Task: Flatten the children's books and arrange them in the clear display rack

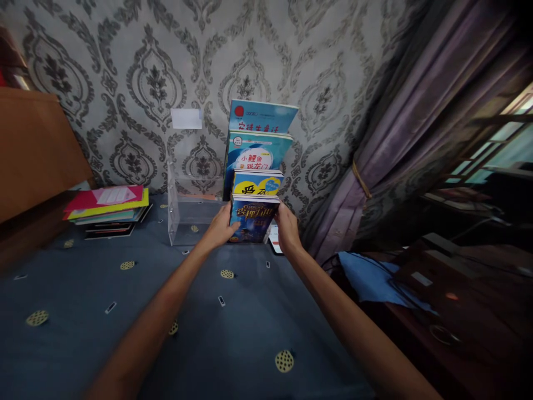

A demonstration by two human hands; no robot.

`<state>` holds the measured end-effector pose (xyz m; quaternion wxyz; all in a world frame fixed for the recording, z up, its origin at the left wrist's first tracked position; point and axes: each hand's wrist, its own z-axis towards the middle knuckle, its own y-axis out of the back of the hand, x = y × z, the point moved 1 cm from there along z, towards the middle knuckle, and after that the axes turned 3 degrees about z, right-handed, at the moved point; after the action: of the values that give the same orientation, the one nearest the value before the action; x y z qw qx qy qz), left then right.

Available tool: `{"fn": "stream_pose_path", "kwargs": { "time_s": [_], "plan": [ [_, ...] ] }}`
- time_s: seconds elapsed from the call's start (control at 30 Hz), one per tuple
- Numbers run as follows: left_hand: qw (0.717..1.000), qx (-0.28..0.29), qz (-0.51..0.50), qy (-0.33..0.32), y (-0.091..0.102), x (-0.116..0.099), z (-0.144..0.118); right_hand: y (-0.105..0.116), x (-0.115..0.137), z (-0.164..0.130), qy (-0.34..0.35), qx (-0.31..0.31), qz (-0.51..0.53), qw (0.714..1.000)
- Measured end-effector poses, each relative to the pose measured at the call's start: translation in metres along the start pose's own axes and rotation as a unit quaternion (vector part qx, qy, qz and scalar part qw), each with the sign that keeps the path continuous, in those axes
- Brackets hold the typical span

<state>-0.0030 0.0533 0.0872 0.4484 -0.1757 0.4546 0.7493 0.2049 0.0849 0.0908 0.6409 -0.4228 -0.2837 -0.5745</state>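
Left hand [220, 228] and right hand [288, 226] pinch the dark-blue book [254, 222] between them; other books [256, 151] rise behind it.

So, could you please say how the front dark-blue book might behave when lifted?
The front dark-blue book is probably stiff, since it looks unbowed. Standing upright, it might tip without the left hand and right hand.

books [253, 222] tiered, seemingly in right half of rack [194, 219] | paper pile [109, 206]: left | phone [273, 240]: right of books
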Motion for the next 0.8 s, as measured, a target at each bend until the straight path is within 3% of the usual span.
{"fn": "stream_pose_path", "kwargs": {
  "time_s": [0.43, 0.8],
  "plan": [
    [1.0, 0.017, -0.006, 0.0, 0.005, -0.001, 0.002, 0.0, -0.003, 0.001, -0.014, -0.029, -0.003, 0.999],
    [0.999, 0.003, -0.035, 0.013, -0.003, 0.002, 0.003, -0.002, 0.008, 0.01, -0.032, -0.008, 0.013, 0.999]
  ]
}}
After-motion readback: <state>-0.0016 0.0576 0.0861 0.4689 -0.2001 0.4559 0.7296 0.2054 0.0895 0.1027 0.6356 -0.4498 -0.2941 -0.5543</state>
